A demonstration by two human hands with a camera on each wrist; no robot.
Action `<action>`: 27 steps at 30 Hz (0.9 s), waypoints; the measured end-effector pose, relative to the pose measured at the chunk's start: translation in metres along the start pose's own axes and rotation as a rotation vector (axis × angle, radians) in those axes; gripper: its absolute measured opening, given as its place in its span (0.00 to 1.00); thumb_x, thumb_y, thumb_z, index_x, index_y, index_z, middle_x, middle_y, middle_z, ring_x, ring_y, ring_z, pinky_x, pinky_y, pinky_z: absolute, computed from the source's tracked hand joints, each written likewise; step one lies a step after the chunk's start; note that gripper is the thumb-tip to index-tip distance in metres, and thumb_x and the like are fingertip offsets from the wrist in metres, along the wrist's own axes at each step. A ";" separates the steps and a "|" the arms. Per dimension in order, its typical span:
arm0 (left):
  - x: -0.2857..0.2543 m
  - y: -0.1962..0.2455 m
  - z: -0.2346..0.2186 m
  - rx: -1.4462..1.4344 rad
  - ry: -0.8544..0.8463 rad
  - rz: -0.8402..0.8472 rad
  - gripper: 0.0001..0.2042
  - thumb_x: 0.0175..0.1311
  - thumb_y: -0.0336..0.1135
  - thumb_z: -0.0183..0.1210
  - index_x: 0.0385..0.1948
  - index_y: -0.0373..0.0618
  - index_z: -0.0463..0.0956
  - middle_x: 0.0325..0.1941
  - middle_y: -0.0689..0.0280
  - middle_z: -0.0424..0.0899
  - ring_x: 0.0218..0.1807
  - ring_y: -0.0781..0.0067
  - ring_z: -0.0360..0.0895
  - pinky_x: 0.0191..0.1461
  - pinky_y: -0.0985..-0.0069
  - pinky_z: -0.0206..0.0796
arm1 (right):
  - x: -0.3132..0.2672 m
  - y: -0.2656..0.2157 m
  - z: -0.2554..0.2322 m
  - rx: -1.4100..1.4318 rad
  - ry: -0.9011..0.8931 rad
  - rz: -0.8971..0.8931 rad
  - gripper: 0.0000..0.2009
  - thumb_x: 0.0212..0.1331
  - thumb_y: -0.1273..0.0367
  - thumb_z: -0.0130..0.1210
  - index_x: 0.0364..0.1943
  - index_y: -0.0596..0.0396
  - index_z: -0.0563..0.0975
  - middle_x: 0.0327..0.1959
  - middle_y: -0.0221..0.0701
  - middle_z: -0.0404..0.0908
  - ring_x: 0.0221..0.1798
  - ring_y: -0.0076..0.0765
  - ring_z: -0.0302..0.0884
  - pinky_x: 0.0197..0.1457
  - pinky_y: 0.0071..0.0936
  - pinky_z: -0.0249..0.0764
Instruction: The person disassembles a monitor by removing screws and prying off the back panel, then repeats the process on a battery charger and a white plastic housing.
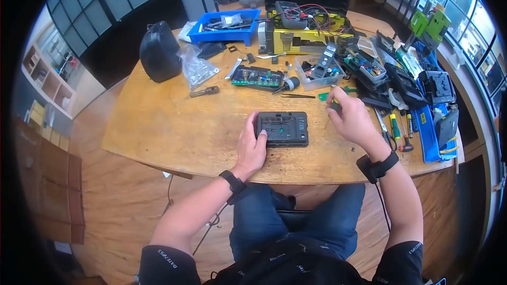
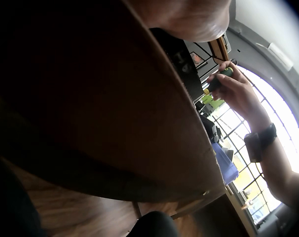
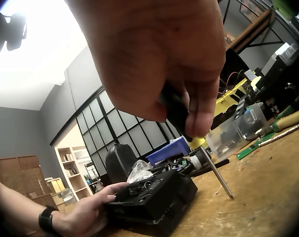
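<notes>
At the table's front middle lies a black rectangular device housing, its recessed face up with a small green spot inside. My left hand grips its left end, thumb over the near corner and fingers along the side. To the right, my right hand holds a screwdriver by its dark handle, shaft slanting down. In the right wrist view the metal tip is close over the wood, beside the housing. The left wrist view shows the green-and-black handle between the right fingers and thumb.
Behind are tweezers, a green circuit board, a clear parts box and a yellow toolbox. A blue tray stands at the back left. Scissors, more screwdrivers and a blue bin crowd the right side.
</notes>
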State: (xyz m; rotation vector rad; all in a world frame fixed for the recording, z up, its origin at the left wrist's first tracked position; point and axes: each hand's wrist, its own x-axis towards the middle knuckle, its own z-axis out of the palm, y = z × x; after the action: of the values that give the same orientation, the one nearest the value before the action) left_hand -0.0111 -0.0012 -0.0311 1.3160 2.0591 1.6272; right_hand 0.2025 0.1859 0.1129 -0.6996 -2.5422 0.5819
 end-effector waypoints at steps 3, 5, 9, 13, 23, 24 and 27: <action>-0.001 0.002 -0.002 0.057 -0.023 -0.005 0.28 0.72 0.31 0.52 0.74 0.37 0.60 0.75 0.45 0.69 0.76 0.43 0.67 0.80 0.58 0.56 | 0.000 0.000 -0.006 0.021 -0.043 0.071 0.11 0.62 0.74 0.60 0.45 0.52 0.73 0.29 0.48 0.81 0.37 0.64 0.82 0.40 0.52 0.76; -0.002 0.003 -0.002 0.068 -0.033 0.018 0.28 0.72 0.31 0.52 0.74 0.37 0.60 0.76 0.44 0.68 0.76 0.43 0.67 0.80 0.58 0.56 | -0.002 0.004 -0.006 0.042 -0.056 0.073 0.10 0.62 0.74 0.60 0.45 0.52 0.73 0.29 0.48 0.81 0.37 0.63 0.82 0.40 0.52 0.76; -0.004 0.000 -0.004 0.051 -0.059 0.014 0.27 0.72 0.27 0.50 0.74 0.37 0.61 0.76 0.45 0.67 0.77 0.43 0.67 0.81 0.58 0.56 | -0.006 0.011 -0.008 0.082 -0.030 -0.078 0.11 0.63 0.76 0.60 0.46 0.53 0.72 0.32 0.48 0.83 0.40 0.62 0.83 0.42 0.51 0.76; -0.003 0.002 -0.008 0.005 -0.108 -0.004 0.26 0.72 0.26 0.47 0.73 0.36 0.65 0.74 0.44 0.72 0.76 0.44 0.69 0.81 0.58 0.57 | -0.009 0.008 -0.012 0.105 -0.062 -0.044 0.11 0.63 0.76 0.60 0.46 0.53 0.72 0.34 0.47 0.84 0.41 0.62 0.83 0.43 0.51 0.76; -0.004 0.001 -0.003 -0.004 -0.076 0.014 0.22 0.78 0.32 0.50 0.71 0.36 0.68 0.68 0.47 0.78 0.71 0.48 0.73 0.77 0.59 0.61 | -0.035 0.018 0.002 0.123 0.055 -0.011 0.14 0.64 0.77 0.61 0.52 0.54 0.73 0.37 0.42 0.87 0.38 0.55 0.87 0.42 0.43 0.80; -0.006 -0.001 -0.002 -0.012 -0.068 0.015 0.22 0.78 0.32 0.51 0.71 0.36 0.68 0.67 0.47 0.78 0.70 0.48 0.74 0.77 0.59 0.61 | -0.040 0.015 0.011 0.261 0.171 0.016 0.14 0.65 0.76 0.62 0.53 0.55 0.74 0.39 0.41 0.88 0.39 0.50 0.89 0.42 0.40 0.82; -0.004 0.001 -0.002 -0.005 -0.076 0.002 0.22 0.79 0.34 0.51 0.70 0.38 0.69 0.67 0.48 0.79 0.69 0.49 0.75 0.75 0.59 0.62 | -0.049 0.030 0.038 0.388 0.303 0.046 0.13 0.67 0.76 0.63 0.53 0.57 0.76 0.43 0.39 0.90 0.40 0.42 0.91 0.42 0.33 0.85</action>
State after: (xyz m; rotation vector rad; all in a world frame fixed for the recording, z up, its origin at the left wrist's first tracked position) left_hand -0.0097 -0.0051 -0.0309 1.3571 2.0097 1.5565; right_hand 0.2319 0.1713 0.0524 -0.6480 -2.0594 0.8815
